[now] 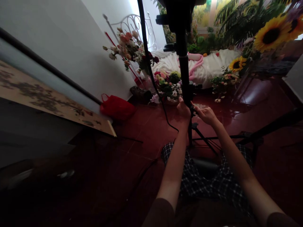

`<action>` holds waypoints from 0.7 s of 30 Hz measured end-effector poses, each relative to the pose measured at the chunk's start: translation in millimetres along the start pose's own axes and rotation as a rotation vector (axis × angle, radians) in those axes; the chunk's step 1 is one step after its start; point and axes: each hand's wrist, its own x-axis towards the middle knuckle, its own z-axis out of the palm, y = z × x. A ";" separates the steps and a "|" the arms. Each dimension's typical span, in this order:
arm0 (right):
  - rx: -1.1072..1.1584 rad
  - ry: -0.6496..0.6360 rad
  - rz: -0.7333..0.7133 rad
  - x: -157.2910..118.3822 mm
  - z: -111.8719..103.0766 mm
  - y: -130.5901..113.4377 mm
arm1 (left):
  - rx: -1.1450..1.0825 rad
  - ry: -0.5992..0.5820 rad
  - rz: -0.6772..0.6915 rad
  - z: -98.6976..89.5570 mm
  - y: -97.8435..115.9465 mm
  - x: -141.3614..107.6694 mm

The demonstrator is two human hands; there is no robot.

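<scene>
No text, label, brand or number can be read anywhere in this view. The long pale board (47, 97) leaning along the left of the frame carries dark marks, which look more like a painted pattern than lettering, though the dim, slanted view makes that hard to be sure of. The black stand pole (183, 69) at upper centre shows no legible marking either.
</scene>
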 end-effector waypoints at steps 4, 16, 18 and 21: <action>0.354 -0.036 0.094 3.5 9.1 3.0 | -0.046 -0.016 -0.010 1.1 -0.3 -1.0; 0.425 -0.015 0.245 4.1 14.4 -4.3 | -0.011 -0.015 0.020 0.1 -4.6 1.8; 0.507 -0.050 0.277 -1.6 13.2 -7.2 | -0.005 -0.021 0.026 0.1 -9.3 3.5; 0.726 -0.242 0.287 -27.8 7.3 -6.0 | -0.042 -0.086 0.022 -0.1 -17.2 5.4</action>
